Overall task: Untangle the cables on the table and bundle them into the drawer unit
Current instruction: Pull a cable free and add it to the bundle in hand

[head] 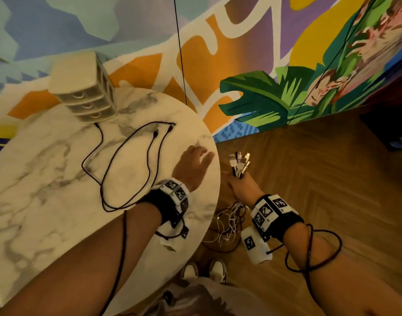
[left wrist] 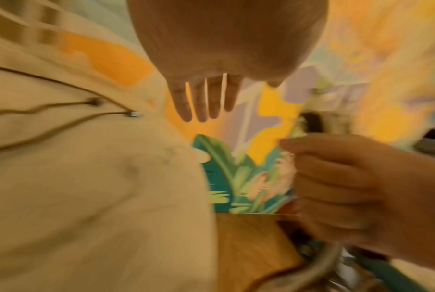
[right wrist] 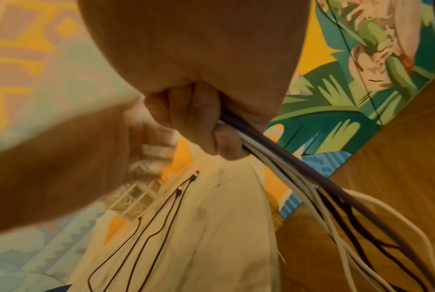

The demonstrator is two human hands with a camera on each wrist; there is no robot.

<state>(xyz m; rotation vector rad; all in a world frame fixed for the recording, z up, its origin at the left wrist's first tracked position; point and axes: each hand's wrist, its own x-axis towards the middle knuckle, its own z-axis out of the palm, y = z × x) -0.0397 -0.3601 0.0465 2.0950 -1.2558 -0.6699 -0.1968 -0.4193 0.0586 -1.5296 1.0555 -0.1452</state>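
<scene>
My right hand (head: 237,182) grips a bunch of white and black cables (head: 239,164) beside the table's right edge, connector ends sticking up; the cables' loose lengths (head: 229,221) hang in a tangle toward the floor. In the right wrist view the fingers (right wrist: 193,116) curl round the cable bundle (right wrist: 273,156). My left hand (head: 195,166) hovers over the marble table (head: 47,179) near its right edge, fingers (left wrist: 201,100) straight and holding nothing. Two black cables (head: 127,160) lie looped on the table. The small white drawer unit (head: 84,87) stands at the table's far edge, drawers closed.
A painted mural wall (head: 241,53) rises behind the table. Wooden herringbone floor (head: 320,167) lies to the right. My shoes (head: 204,270) stand by the table's near edge. A thin black cord (head: 180,51) hangs down the wall.
</scene>
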